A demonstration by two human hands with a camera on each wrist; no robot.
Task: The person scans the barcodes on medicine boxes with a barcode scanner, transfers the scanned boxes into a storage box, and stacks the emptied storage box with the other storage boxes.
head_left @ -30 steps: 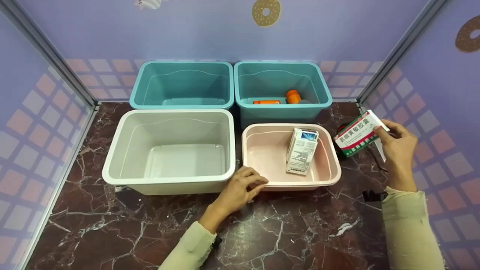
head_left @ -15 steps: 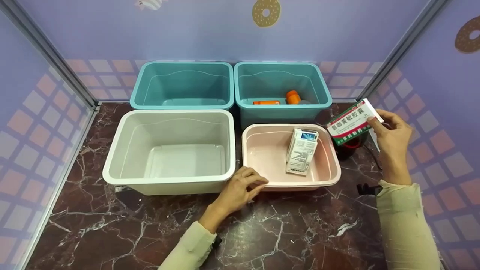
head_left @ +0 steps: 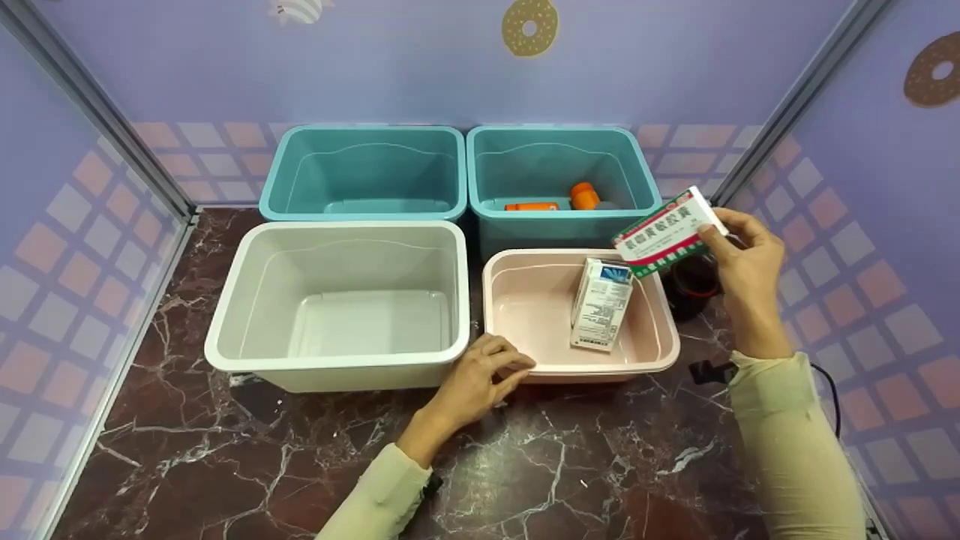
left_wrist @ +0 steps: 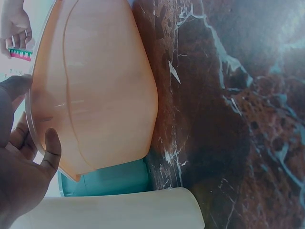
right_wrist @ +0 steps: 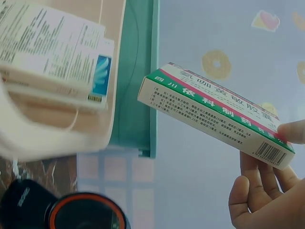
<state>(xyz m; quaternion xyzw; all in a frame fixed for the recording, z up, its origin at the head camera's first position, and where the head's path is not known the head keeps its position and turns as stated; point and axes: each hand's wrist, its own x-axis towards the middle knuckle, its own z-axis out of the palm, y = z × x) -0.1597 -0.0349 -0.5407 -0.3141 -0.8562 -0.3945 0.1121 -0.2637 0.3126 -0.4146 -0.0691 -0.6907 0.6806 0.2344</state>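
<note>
My right hand pinches the capsule carton by its right end, probably light, stiff but crushable; my left hand grips the pink bin.

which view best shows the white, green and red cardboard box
The right wrist view: the white, green and red cardboard box appears large, printed side and barcode visible. The head view shows its front smaller, with the right hand at one end; the left wrist view, only part near the left edge.

Cartons in the front-right tub, rear-right tub behind it, front-left tub beside it.
</note>
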